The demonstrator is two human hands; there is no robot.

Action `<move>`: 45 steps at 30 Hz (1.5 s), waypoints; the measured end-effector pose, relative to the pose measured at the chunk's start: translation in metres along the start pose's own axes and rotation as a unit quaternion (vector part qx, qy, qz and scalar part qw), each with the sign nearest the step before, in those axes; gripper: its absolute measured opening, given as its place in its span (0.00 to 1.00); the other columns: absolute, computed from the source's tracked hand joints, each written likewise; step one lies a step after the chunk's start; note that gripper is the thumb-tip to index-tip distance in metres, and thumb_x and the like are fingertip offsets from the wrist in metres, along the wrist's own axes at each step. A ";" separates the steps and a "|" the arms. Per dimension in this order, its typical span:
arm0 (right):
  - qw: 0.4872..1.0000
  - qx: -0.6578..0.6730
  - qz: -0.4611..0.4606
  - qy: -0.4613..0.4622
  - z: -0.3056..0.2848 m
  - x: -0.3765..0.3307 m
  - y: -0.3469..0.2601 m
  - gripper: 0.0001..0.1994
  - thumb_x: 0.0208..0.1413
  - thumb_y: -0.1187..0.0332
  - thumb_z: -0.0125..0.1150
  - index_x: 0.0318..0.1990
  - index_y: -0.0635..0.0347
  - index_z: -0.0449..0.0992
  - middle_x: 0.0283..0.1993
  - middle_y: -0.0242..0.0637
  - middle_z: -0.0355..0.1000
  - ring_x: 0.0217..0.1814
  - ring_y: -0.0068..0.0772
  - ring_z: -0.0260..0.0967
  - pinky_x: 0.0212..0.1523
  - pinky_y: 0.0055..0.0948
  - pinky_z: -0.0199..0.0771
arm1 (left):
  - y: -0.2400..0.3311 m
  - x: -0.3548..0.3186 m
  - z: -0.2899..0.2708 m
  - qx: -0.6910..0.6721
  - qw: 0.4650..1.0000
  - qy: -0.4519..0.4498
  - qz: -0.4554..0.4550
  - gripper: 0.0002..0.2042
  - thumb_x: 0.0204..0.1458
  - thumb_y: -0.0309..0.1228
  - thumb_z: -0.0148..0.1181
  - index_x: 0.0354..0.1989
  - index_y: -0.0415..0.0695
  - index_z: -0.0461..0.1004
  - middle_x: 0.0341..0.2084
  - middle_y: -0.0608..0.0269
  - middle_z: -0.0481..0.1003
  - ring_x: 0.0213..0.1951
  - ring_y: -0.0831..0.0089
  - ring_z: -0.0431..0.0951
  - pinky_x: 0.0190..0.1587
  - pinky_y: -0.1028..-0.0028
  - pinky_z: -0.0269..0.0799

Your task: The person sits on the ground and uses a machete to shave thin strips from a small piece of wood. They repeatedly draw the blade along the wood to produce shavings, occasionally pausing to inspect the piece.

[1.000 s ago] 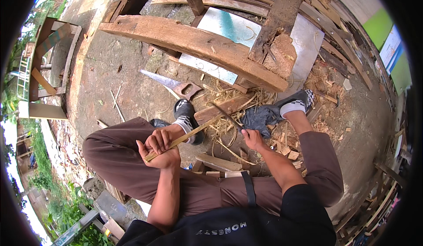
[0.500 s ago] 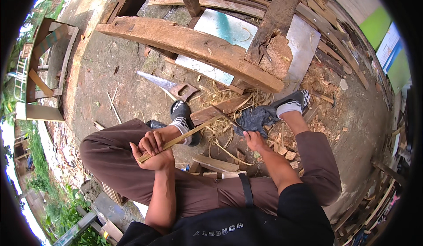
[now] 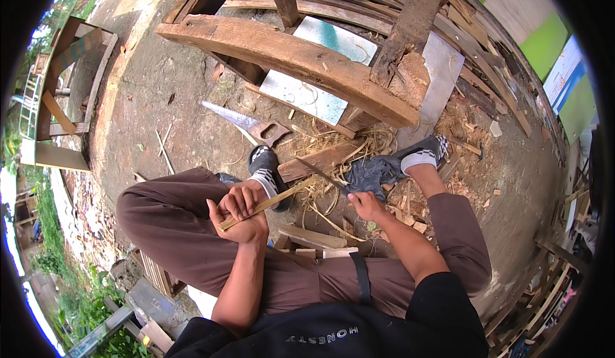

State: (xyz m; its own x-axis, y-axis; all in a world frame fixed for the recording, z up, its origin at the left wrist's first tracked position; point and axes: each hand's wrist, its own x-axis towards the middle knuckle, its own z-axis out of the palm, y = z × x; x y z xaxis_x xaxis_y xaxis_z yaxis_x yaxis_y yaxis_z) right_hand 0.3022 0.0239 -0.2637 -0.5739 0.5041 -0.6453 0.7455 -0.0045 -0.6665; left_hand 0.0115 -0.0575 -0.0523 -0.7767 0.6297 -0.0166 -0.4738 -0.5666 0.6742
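Head view: left grip (image 3: 242, 212) has shifted right, toward the knife (image 3: 322, 174); knife tip now sits further left. Left has fingers curled around the near end of the wood strip (image 3: 272, 201), which runs from palm up-right toward the board (image 3: 333, 155). Right grip (image 3: 368, 206) clenched on the knife's handle. Blade-strip contact: can't tell. Strip looks light, springy, likely splits along grain; best held at near end, clear of the blade.

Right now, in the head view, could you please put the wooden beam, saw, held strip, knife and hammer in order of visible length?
1. Wooden beam
2. Strip and saw: too alike to rank
3. Knife, its handle partly hidden by the right hand
4. Hammer
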 end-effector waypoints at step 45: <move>0.989 0.036 0.141 0.000 -0.025 -0.006 0.051 0.37 0.66 0.39 0.42 0.30 0.71 0.77 0.28 0.56 0.75 0.36 0.58 0.75 0.42 0.46 0.71 | 0.009 0.008 0.015 0.007 0.999 -0.009 0.049 0.34 0.64 0.55 0.31 0.07 0.47 0.55 0.07 0.67 0.54 0.10 0.73 0.56 0.20 0.74 0.51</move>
State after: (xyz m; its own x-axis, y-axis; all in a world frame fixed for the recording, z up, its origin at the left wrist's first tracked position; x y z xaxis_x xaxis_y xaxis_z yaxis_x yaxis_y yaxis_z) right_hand 0.3524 0.0426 -0.2848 -0.3469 0.4745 -0.8090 0.8495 -0.2066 -0.4855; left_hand 0.0075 -0.0498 -0.0357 -0.8110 0.5817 0.0629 -0.3905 -0.6182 0.6822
